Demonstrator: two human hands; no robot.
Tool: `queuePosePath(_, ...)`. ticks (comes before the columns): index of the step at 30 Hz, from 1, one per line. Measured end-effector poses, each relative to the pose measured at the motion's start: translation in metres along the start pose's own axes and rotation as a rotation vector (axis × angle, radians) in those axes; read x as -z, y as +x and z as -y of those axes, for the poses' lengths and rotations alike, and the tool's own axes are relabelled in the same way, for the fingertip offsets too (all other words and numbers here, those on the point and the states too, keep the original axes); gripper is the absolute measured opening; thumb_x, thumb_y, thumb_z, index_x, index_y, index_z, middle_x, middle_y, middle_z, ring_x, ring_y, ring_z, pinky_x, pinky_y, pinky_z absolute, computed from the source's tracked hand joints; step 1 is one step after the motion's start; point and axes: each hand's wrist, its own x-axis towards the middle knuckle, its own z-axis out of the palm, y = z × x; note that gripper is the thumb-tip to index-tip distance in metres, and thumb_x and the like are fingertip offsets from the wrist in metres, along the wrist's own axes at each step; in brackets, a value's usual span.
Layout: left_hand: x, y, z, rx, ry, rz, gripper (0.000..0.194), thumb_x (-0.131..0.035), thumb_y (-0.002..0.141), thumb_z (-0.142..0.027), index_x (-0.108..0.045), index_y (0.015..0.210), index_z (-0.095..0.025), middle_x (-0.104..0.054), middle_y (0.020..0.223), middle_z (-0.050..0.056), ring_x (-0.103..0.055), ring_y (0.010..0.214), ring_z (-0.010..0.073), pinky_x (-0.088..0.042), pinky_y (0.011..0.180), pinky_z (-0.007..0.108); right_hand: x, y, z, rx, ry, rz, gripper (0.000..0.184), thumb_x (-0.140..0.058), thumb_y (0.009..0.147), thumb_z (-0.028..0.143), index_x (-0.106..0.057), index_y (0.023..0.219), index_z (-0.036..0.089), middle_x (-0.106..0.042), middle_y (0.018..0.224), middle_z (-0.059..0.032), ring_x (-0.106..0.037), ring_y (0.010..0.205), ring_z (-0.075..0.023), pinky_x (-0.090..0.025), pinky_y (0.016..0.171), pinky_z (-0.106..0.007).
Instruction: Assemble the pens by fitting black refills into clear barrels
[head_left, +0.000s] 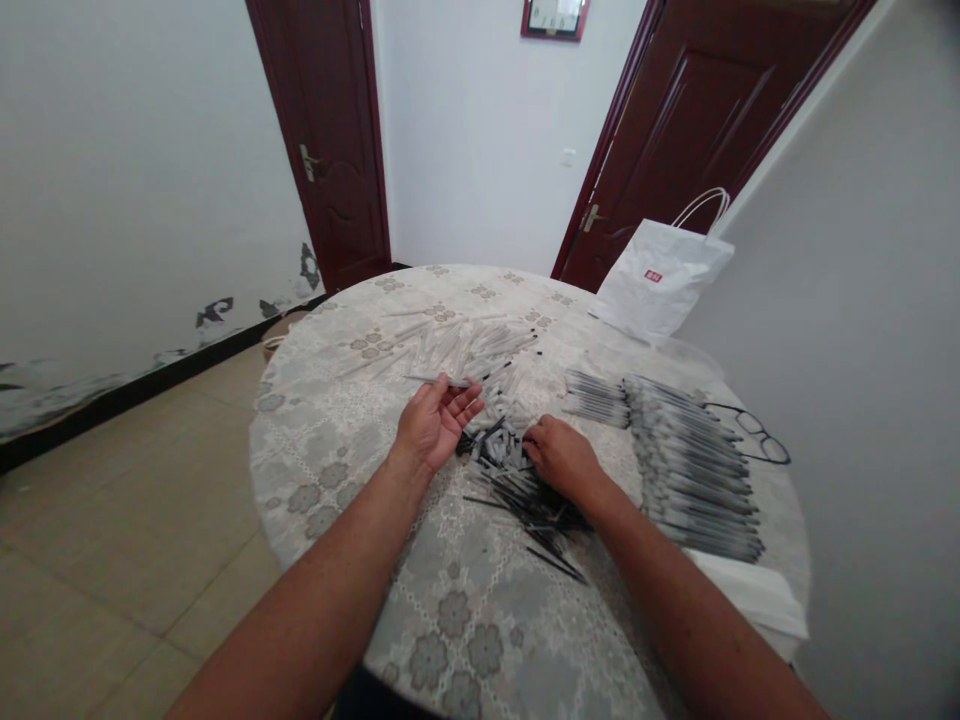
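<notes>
Palm up, my left hand (431, 425) pinches a slender pale pen barrel (418, 378) between thumb and fingers, the other fingers loosely curled. My right hand (562, 455) is closed, with its fingertips down at a pile of small grey and clear pieces (499, 447); what they grip is hidden. Thin black sticks like pen refills (540, 512) lie heaped just below that hand. Beyond both hands spreads a loose pile of whitish, see-through tubes (461, 345). To the right, finished-looking pens (694, 470) lie in a neat stack, beside a smaller row of pens (596, 398).
Everything lies on a round table with a flowered cloth (454, 655). A white paper bag (660, 280) stands at the back right. Eyeglasses (757, 437) and a white packet (750, 595) lie near the right edge. A wall closes in on the right.
</notes>
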Motion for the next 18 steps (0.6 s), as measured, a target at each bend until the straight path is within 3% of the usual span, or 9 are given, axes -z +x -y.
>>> queuePosePath(6,-0.003,-0.005,0.002,0.004,0.03,0.034,0.018,-0.069,0.086,-0.027,-0.056,0.084,-0.015,-0.073,0.082,0.007,-0.074,0.082,0.0219,-0.06,0.078,0.039,0.0,0.013,0.004,-0.002,-0.024,0.022,0.023,-0.051,0.092,0.029,-0.071,0.094,0.019,-0.066,0.096,-0.0115,-0.063,0.086,-0.0216,-0.041,0.069,-0.028)
queuePosePath(12,-0.004,-0.006,0.005,0.02,0.056,0.049,0.02,-0.07,0.086,-0.029,-0.056,0.085,-0.015,-0.073,0.084,0.008,-0.074,0.08,0.0212,-0.06,0.076,0.038,-0.004,0.014,0.003,0.02,0.067,-0.016,0.016,-0.054,0.087,0.024,-0.066,0.096,0.019,-0.065,0.098,-0.0106,-0.063,0.089,-0.0214,-0.043,0.075,-0.029)
queuePosePath(15,-0.004,-0.007,0.005,0.026,0.068,0.049,0.02,-0.069,0.087,-0.03,-0.056,0.086,-0.015,-0.073,0.085,0.008,-0.073,0.079,0.0209,-0.061,0.074,0.037,-0.008,0.009,0.0,0.035,0.14,-0.087,0.015,-0.05,0.09,0.025,-0.062,0.097,0.018,-0.062,0.1,-0.0107,-0.062,0.091,-0.0209,-0.044,0.079,-0.029)
queuePosePath(18,-0.005,-0.009,0.005,0.034,0.083,0.062,0.021,-0.069,0.087,-0.031,-0.056,0.088,-0.015,-0.073,0.088,0.009,-0.073,0.079,0.0206,-0.061,0.072,0.035,-0.008,0.005,-0.004,0.044,0.272,-0.24,0.016,-0.046,0.093,0.026,-0.059,0.096,0.017,-0.062,0.099,-0.0107,-0.06,0.092,-0.0213,-0.044,0.083,-0.031)
